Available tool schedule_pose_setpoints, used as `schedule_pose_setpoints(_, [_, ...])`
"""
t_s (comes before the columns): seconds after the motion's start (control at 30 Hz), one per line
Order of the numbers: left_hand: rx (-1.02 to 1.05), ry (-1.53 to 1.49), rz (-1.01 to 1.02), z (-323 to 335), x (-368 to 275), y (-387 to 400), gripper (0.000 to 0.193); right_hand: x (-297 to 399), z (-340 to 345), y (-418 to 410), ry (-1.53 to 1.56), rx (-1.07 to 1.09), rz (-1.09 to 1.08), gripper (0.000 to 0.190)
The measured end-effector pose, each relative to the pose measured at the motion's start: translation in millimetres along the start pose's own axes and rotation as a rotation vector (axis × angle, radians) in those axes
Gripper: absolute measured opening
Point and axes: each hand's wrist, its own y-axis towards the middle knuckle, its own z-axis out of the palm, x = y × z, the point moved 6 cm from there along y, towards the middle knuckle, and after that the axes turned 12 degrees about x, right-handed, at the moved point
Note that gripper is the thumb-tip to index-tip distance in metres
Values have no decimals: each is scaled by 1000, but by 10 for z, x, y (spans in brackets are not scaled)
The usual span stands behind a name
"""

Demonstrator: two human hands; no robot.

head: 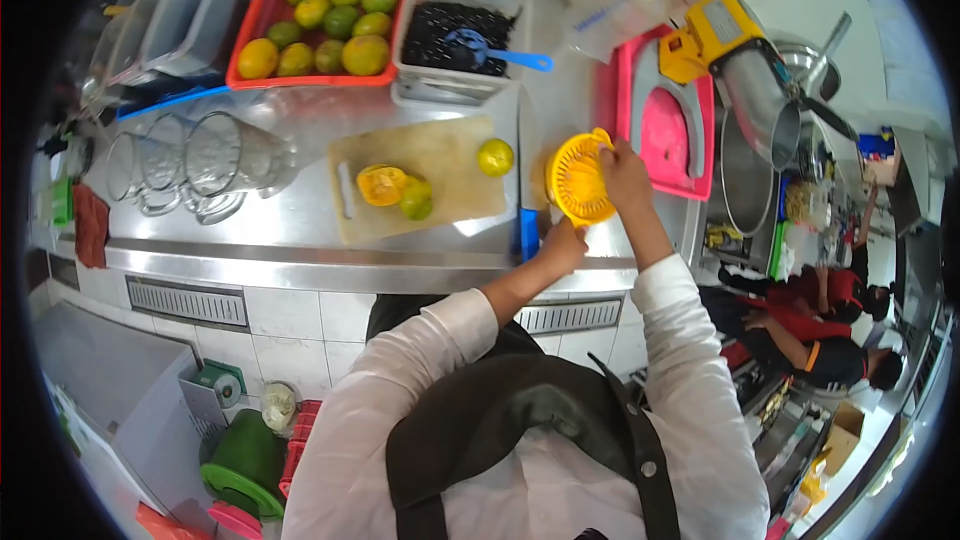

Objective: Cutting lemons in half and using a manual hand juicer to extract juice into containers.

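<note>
A yellow plastic citrus juicer (582, 178) with a slotted strainer is held over the steel counter. My left hand (566, 246) grips it at the near side, by its handle. My right hand (627, 174) holds the right rim, fingers reaching over the edge. To the left lies a pale cutting board (450, 217). On it rest a cut orange half (381, 185), its flesh side showing, a green-skinned citrus piece (416, 199) touching it, and a green-yellow orange (495, 157) near the right edge. Between board and juicer, a blue handle (529, 234) sits by the counter edge.
Glass mugs (217, 154) lie left of the board. Behind are a red crate (238, 64) of oranges and a tub (450, 82) of black contents with a blue spoon (517, 58). A pink tray (701, 184) and yellow-bodied machine (716, 19) stand right. Other people (832, 360) work far right.
</note>
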Motion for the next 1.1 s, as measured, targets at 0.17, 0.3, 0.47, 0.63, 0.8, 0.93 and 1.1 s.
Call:
schedule_pose_setpoints(0.17, [-84, 319, 797, 65, 206, 183, 30, 1454, 108, -237, 414, 247, -321, 36])
schedule_pose_setpoints(0.3, [-9, 347, 782, 315, 35, 218, 31, 2076, 678, -142, 311, 400, -491, 34])
schedule_pose_setpoints(0.47, [-32, 408, 707, -2, -249, -161, 31, 1609, 300, -90, 133, 320, -530, 34])
schedule_pose_setpoints(0.63, [-47, 204, 652, 12, -205, -117, 37, 1245, 453, -46, -95, 328, -601, 42])
schedule_pose_setpoints(0.8, [43, -14, -12, -62, -79, -89, 25, 816, -278, -242, 360, 122, -501, 43])
schedule_pose_setpoints(0.93, [41, 13, -121, -39, 30, -73, 26, 247, -447, -351, 193, 170, -337, 38])
schedule_pose_setpoints(1.1, [20, -72, -99, -5, 56, -80, 25, 95, -210, -314, -201, 159, -398, 21])
